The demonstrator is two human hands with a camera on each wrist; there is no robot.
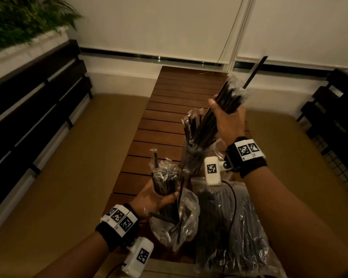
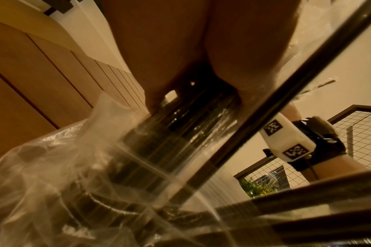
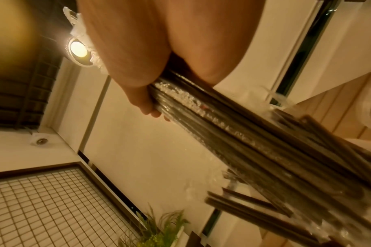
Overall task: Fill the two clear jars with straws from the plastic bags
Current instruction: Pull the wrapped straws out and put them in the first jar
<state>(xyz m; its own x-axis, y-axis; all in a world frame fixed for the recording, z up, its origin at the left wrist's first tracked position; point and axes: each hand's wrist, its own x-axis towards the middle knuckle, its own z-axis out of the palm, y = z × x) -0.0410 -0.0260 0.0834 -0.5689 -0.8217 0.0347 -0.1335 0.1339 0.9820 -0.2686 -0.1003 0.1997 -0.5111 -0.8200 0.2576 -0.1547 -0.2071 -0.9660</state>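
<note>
jar (image 1: 191, 157) behind bags (image 1: 225, 223) on table (image 1: 159, 121)

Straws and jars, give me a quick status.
Right hand grips a straw bundle over the part-filled jar. Left hand grips another over the open bag. Nothing blocking.

A black wrist strap (image 1: 249, 163) is worn on the right forearm and another black strap (image 1: 111, 233) on the left. Each is topped by a white band printed with square black-and-white markers. A white camera block (image 1: 212, 170) bearing one such marker is fixed to each strap, and a thin black cable (image 1: 233, 201) is run from it.
</note>
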